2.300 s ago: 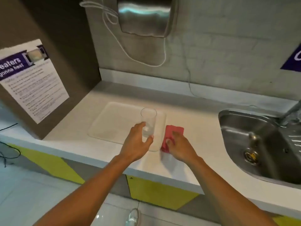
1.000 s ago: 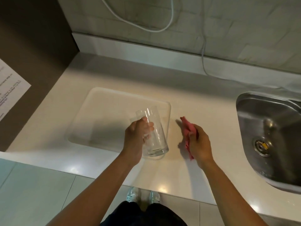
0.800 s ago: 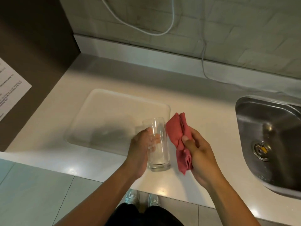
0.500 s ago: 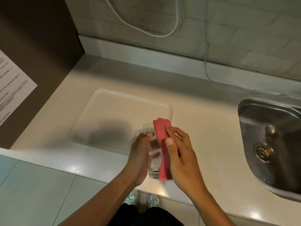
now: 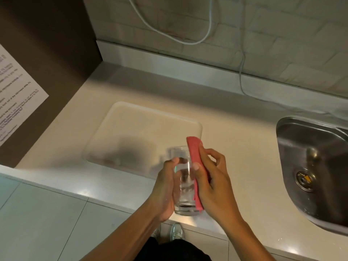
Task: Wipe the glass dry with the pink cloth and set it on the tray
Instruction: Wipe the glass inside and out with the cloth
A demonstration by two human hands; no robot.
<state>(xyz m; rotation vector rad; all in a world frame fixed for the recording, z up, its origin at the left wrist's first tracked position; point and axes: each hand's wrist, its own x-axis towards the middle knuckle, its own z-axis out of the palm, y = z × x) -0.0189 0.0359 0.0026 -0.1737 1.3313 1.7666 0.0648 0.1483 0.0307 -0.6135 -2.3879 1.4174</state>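
Since a moment ago, our right hand [image 5: 212, 183] has pressed the cloth [image 5: 195, 166] flat along the glass [image 5: 183, 185]. Our left hand [image 5: 165, 187] grips the glass opposite, above the counter edge [image 5: 113, 196] near the tray [image 5: 131, 132].

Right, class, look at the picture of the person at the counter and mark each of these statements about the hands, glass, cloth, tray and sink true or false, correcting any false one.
1. The left hand holds the glass. True.
2. The pink cloth lies flat on the counter. False: the right hand presses it against the side of the glass.
3. The glass already stands on the tray. False: it is held up in the hands, at the near right of the tray.
4. The sink is to the right of the hands. True.
5. The tray holds several cups. False: nothing stands on it.
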